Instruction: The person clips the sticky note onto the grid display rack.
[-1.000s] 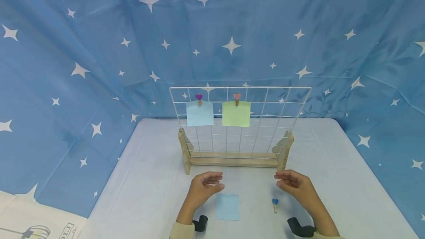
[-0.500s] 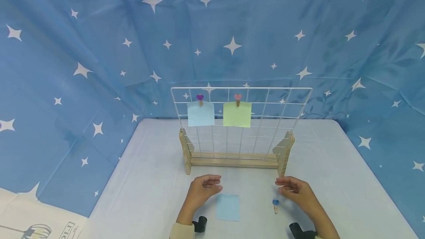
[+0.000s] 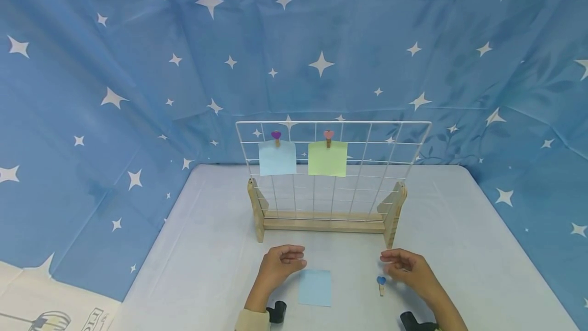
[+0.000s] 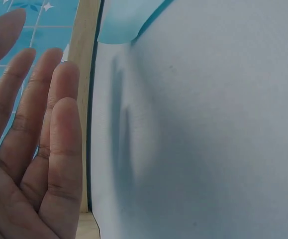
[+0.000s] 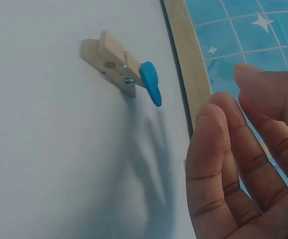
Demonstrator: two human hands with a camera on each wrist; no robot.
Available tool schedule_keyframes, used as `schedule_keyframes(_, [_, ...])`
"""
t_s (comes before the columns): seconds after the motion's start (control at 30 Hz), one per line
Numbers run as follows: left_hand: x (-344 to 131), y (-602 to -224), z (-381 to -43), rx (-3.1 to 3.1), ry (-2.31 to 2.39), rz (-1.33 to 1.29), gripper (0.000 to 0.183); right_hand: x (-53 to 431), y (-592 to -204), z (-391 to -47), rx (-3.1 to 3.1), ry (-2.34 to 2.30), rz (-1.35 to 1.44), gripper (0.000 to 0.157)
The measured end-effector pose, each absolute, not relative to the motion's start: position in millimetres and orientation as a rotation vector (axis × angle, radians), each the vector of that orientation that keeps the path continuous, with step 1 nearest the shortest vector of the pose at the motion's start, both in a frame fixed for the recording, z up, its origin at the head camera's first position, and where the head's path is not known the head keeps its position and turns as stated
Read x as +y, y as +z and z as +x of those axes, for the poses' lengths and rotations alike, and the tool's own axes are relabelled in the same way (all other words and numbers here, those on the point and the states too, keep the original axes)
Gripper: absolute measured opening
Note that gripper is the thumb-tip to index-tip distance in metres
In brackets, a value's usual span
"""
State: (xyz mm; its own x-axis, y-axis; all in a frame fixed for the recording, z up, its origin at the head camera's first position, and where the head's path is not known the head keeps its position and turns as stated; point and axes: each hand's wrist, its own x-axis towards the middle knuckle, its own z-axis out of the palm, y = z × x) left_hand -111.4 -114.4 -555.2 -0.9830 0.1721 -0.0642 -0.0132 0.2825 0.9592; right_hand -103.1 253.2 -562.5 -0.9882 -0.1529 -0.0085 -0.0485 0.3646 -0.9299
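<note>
My left hand (image 3: 279, 268) hovers over the table with relaxed fingers and nothing in it, just left of a blue paper square (image 3: 314, 288) lying flat. In the left wrist view, one edge of the blue paper (image 4: 129, 22) shows at the top, slightly curled. My right hand (image 3: 409, 271) also holds nothing; its fingers bend loosely near a small wooden clothespin (image 3: 381, 286). That clothespin lies on the table, and the right wrist view shows its blue heart (image 5: 150, 83) on one end. In that view my right hand (image 5: 248, 164) is apart from it.
Behind the hands stands a white wire grid (image 3: 363, 167) on a wooden base (image 3: 323, 225). Clipped to it are a blue sheet (image 3: 277, 158) under a purple-heart clothespin (image 3: 276, 137) and a green sheet (image 3: 327, 159) under a pink-heart clothespin (image 3: 328, 137). A starry blue curtain (image 3: 367, 24) hangs behind.
Both hands have come slightly down and back toward the person, the right hand closer to the blue-heart clothespin. The paper, clothespins and grid stay as they were.
</note>
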Motion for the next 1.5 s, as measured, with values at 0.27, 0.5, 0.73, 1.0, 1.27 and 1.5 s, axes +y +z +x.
schedule_keyframes(0.27, [-113.8,-558.5,-112.0,2.463,1.635,0.089,0.030,255.8,-568.4,-101.3,2.405,-1.672,-0.220,0.033])
schedule_keyframes(0.5, [-113.2,-562.9,-111.1,2.502,1.529,0.075,0.025,255.5,-572.7,-99.2,2.379,-1.615,-0.180,0.036])
schedule_keyframes(0.73, [-111.7,-564.8,-110.3,2.506,1.513,0.051,0.019,255.0,-573.2,-97.2,2.419,-1.581,-0.135,0.036])
schedule_keyframes(1.0, [-110.2,-569.1,-110.5,2.549,1.468,0.061,0.016,252.9,-572.1,-94.8,2.492,-1.443,-0.143,0.026])
schedule_keyframes(1.27, [-108.5,-568.7,-109.9,2.572,1.442,0.066,0.012,251.5,-569.4,-91.5,2.614,-1.303,-0.070,0.014])
schedule_keyframes(1.5, [-111.5,-566.5,-110.8,2.572,1.457,0.094,0.009,258.4,-570.9,-92.4,2.472,-1.473,-0.162,0.015])
